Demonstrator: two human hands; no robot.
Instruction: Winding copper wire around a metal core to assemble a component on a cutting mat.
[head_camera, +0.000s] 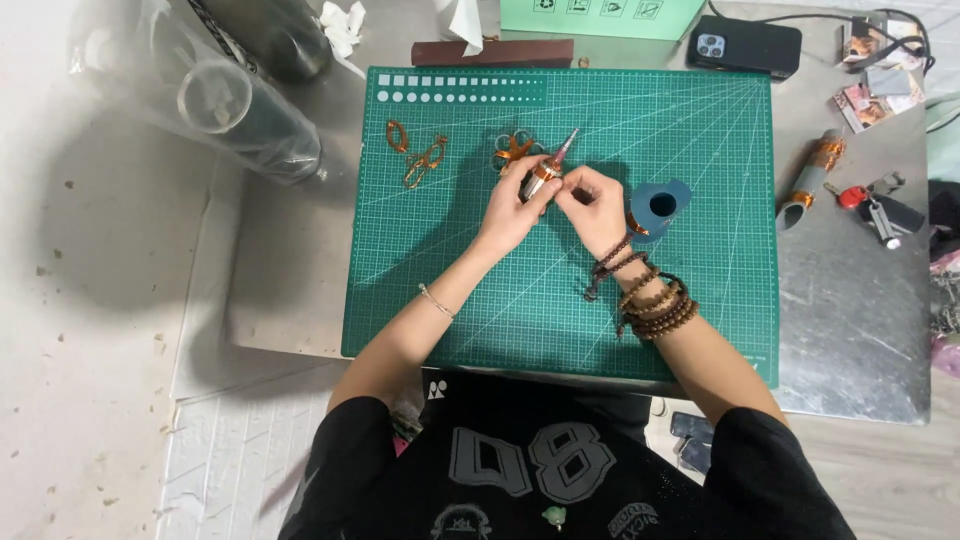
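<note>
My left hand grips a slim metal rod-shaped tool with copper-coloured wire wound round its middle; its pointed end tilts up and to the right. My right hand pinches at the wire on the rod, right beside the left fingers. Both hands hover over the middle of a green cutting mat. Several wooden bead bracelets circle my right wrist, a thin chain my left wrist.
Bent copper wire pieces and a copper wire tangle lie on the mat. A dark blue tape roll sits right of my hands. A wire-wrapped grey tube, a phone, a red-handled tool and clear plastic rolls surround the mat.
</note>
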